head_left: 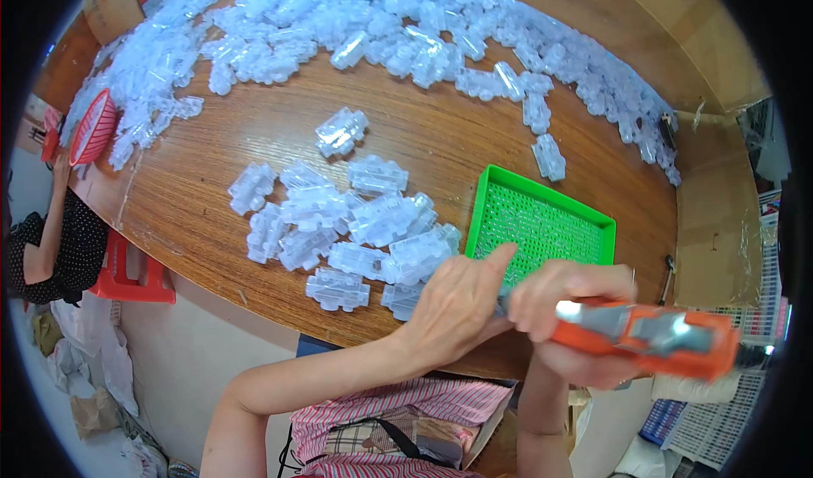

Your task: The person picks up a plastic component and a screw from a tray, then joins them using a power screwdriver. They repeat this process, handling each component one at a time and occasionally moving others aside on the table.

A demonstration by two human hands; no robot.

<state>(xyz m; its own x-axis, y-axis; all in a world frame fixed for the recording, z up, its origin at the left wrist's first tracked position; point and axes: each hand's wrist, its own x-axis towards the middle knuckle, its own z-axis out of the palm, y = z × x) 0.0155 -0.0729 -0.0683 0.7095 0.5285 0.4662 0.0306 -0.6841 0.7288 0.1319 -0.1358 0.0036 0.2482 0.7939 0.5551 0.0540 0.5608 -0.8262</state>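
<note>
My right hand (572,309) is wrapped round an orange and grey power screwdriver (669,340), which is blurred by motion and points left toward my other hand. Close against its front end is my left hand (457,304), thumb stretched up and the other fingers curled under. What those fingers hold is hidden. Just beyond both hands lies a shallow green tray (546,192) with many tiny metallic pieces over its perforated bottom. Left of the tray, a loose cluster of clear plastic housings (356,211) spreads on the wooden table (212,254), reaching my left hand.
A large heap of the same clear housings (356,12) covers the table's far side. Cardboard (720,224) walls the right edge. At the far left, a co-worker's arm (52,224) reaches up near a red basket (93,127). A red stool (133,272) stands below.
</note>
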